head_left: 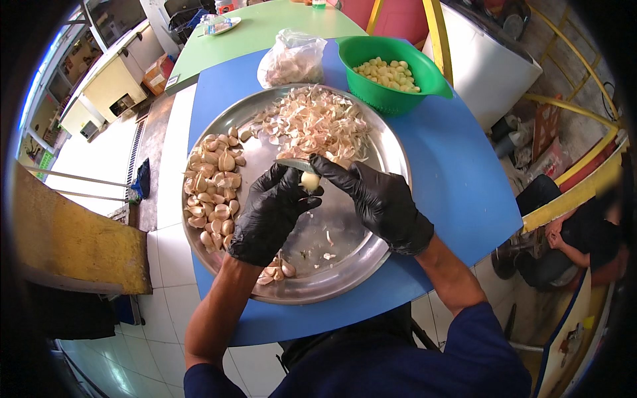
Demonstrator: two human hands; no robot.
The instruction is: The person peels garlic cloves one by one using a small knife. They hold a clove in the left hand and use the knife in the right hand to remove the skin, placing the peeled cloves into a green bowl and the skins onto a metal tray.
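Observation:
Both my hands wear black gloves above a large round metal tray (348,268). My left hand (271,209) grips a pale, peeled-looking garlic clove (310,181) between its fingers. A small knife (296,164) is in my right hand (383,204), its blade lying against the top of the clove and pointing left; its handle is hidden in the glove. Unpeeled garlic cloves (211,184) cover the tray's left side, and a few more cloves (276,271) lie near its front rim. Loose garlic skins (318,122) are heaped at the tray's far side.
Behind the tray, a green plastic colander (393,102) holds peeled cloves (385,74). A tied plastic bag (291,59) stands beside it on the blue table (448,164). A green table (278,20) adjoins at the back. At right sits another person (572,244), near a yellow metal frame (572,184).

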